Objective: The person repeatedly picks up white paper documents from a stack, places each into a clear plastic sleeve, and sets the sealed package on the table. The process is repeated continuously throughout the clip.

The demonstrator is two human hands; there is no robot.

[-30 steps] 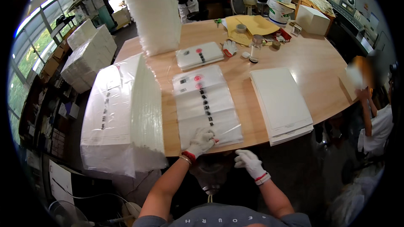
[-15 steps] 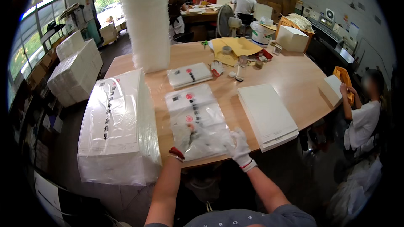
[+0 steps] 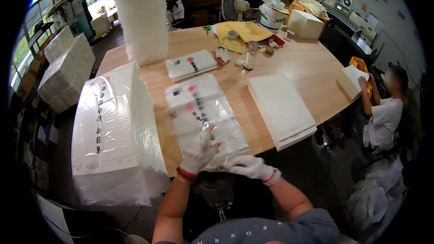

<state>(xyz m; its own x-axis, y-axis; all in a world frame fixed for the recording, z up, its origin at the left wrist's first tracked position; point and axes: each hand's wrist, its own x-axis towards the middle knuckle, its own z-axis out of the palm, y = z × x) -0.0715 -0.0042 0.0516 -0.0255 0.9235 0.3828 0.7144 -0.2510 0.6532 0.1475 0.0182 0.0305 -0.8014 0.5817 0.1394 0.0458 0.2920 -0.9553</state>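
Clear plastic bags (image 3: 205, 108) with red and black print lie overlapping near the table's front edge. My left hand (image 3: 199, 151), in a white glove with bare thumb and index tips, rests over the bags' near part, its thumb and index finger apart. To its right, my right hand (image 3: 251, 167), also in a white glove, has its fingers closed on the near edge of a plastic bag. A folded stack of printed bags (image 3: 192, 65) sits just beyond. Right of the bags lies a stack of white sheets or boards (image 3: 282, 108).
A tall plastic-wrapped stack (image 3: 106, 122) stands at the left, with a tall pile of white foam-like sheets (image 3: 142, 18) behind. Farther back are a glove (image 3: 223, 56), a glass jar (image 3: 250, 56) and yellow paper (image 3: 244, 31). A co-worker (image 3: 384, 117) sits at the right, handling a white block.
My right hand has moved left and toward me, from lying at the bag's corner to closing at its near edge. My left hand has turned, its fingers pointing away. The view has shifted slightly.
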